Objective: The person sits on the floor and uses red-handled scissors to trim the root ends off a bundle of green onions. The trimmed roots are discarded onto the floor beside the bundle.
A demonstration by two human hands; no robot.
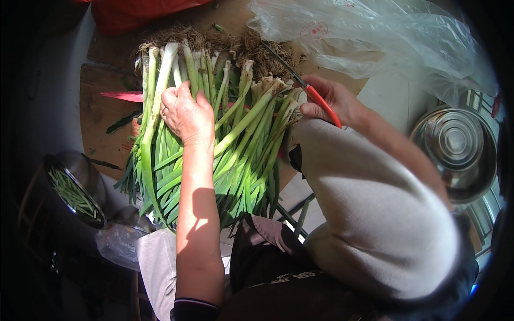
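A large heap of leeks (pixel 241 160) lies before me, with roots at the far end and green leaves towards me. My left hand (pixel 188 110) rests on the stalks at the left of the heap, fingers curled among them; whether it grips one is hidden. Scissors with red handles (pixel 323 105) are held in my right hand (pixel 333 98), beside my raised knee. Their blades point up and left over the cut-off roots (pixel 271 56). Several leeks at the right have trimmed ends, while those at the left still carry brown roots.
Cardboard (pixel 104 136) lies under the heap. A clear plastic bag (pixel 361 36) spreads at the top right, a red bag (pixel 136 14) at the top left. Metal basins (pixel 453 148) stand at the right. A bowl of cut green pieces (pixel 74 194) stands at the lower left.
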